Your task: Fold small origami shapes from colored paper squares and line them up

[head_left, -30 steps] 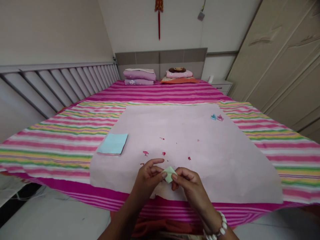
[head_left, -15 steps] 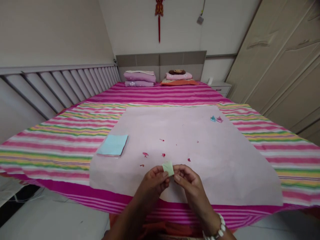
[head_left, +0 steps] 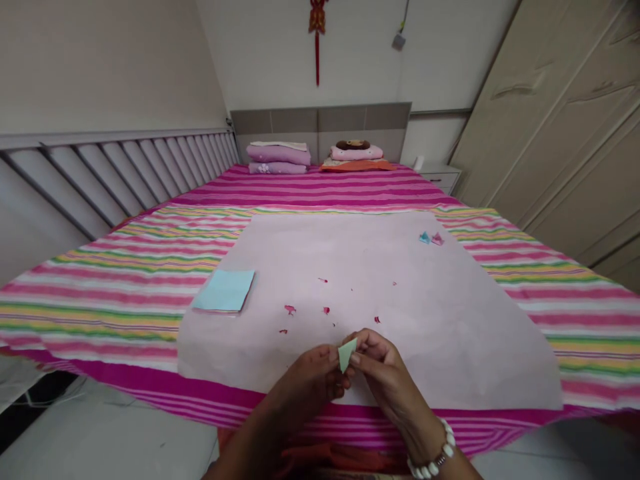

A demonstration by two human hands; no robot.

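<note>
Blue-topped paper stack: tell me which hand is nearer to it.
Left. The left hand is to the right of the paper stack and closer to the camera; the right hand sits farther right still.

From the right fingers [head_left: 367, 363], the sheet [head_left: 480, 333] gives open room at 2 to 3 o'clock; folded papers [head_left: 437, 239] stand in the way at 1. From the left fingers [head_left: 325, 355], a strip at 9 o'clock passes nearside of the pad [head_left: 227, 289] at 10. Scraps [head_left: 290, 310] dot the way from 11 to 1, with gaps between. Farther off, the rail [head_left: 125, 135] bars 10 and the headboard [head_left: 317, 123] 12.
</note>
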